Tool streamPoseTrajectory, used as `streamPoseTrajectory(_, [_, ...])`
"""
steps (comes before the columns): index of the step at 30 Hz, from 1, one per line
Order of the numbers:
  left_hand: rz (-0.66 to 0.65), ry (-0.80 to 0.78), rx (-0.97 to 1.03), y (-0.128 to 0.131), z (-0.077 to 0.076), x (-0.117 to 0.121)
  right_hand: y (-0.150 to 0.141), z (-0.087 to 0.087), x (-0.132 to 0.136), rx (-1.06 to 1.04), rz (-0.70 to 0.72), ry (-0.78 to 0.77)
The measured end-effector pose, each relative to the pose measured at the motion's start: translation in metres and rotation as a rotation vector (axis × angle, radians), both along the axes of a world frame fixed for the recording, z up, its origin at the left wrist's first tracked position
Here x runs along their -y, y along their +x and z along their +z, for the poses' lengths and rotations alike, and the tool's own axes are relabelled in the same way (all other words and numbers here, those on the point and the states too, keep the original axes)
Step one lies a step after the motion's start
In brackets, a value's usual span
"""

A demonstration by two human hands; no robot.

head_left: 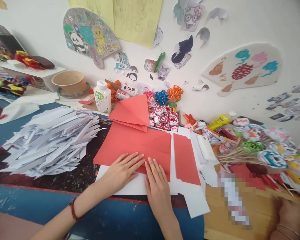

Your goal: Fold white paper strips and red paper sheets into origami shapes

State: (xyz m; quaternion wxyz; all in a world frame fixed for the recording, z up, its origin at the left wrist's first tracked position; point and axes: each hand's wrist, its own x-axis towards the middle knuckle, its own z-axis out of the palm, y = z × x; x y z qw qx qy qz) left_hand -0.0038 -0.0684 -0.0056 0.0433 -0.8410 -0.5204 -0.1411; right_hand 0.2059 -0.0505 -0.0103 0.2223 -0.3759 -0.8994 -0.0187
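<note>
A large red paper sheet (125, 141) lies on the worktop (52, 201), its long axis running left to right. The left hand (122, 170) and right hand (156, 186) rest on its near edge, fingers (137, 165) straight and unclenched. Beyond the sheet, a small striped pot (174, 107) holds orange paper flowers (175, 94); past its far left corner stand a capped white bottle (102, 96), contents hidden, and a round tan bowl (70, 88). Folded white paper strips (52, 141) pile up left of the sheet.
</note>
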Motion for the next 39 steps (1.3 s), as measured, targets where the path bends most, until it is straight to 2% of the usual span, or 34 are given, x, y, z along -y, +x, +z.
streamPoseTrajectory(8, [-0.044, -0.033, 0.004, -0.004, 0.001, 0.001, -0.002, -0.013, 0.000, -0.035, -0.030, -0.023])
streamPoseTrajectory(28, [0.002, -0.014, -0.024, 0.000, -0.005, 0.001, -0.002, -0.004, -0.006, 0.041, -0.014, -0.178])
streamPoseTrajectory(34, [0.001, -0.013, -0.027, 0.000, -0.007, 0.001, 0.002, -0.004, -0.006, 0.035, -0.014, -0.175])
streamPoseTrajectory(39, [-0.004, -0.015, -0.039, 0.000, -0.007, 0.001, -0.001, -0.005, 0.007, 0.020, -0.047, -0.123])
